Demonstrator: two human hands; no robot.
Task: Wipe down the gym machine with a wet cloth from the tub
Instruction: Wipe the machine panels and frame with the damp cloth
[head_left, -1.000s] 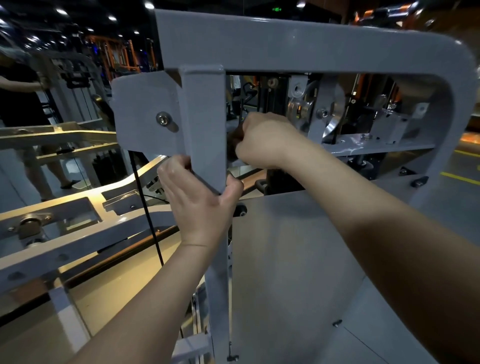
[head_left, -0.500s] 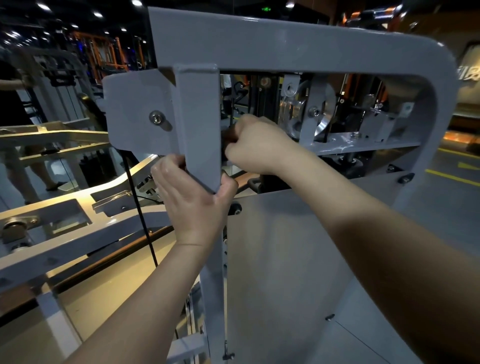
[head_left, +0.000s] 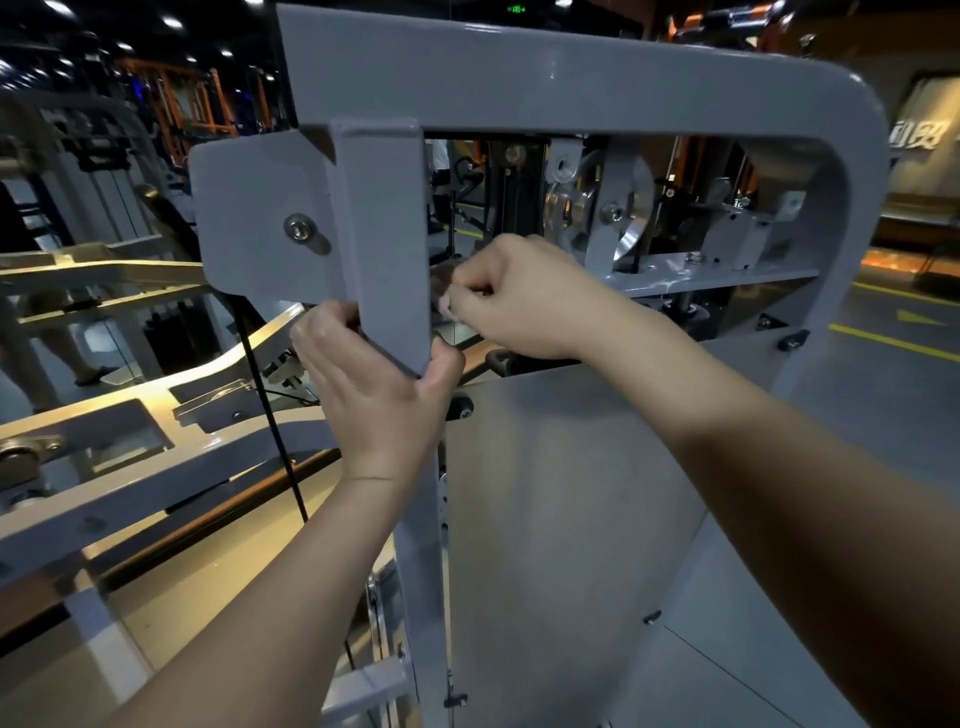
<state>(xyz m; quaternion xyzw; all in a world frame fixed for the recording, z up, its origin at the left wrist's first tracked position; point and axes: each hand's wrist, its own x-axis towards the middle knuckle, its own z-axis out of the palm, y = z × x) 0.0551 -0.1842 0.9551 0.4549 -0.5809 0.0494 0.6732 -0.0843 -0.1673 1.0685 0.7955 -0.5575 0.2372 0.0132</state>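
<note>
A small, dark, crumpled cloth (head_left: 440, 292) is bunched in the curled fingers of the right hand (head_left: 524, 301), which presses it against the inner side of the square upright post (head_left: 384, 234) of the grey painted steel gym machine (head_left: 571, 78), just under the rounded top bar. Only a scrap of it shows past the knuckles. The left hand (head_left: 374, 400) grips the same post slightly lower, fingers wrapped round the far edge and thumb on the near edge. Left of the post sits a flat grey bracket plate (head_left: 244, 208) with a silver bolt (head_left: 300, 228); a thin black cable (head_left: 270, 415) drops below it. A plain grey panel (head_left: 561, 519) fills the frame under the right forearm, and a shiny metal cam (head_left: 631, 213) stands behind it.
</note>
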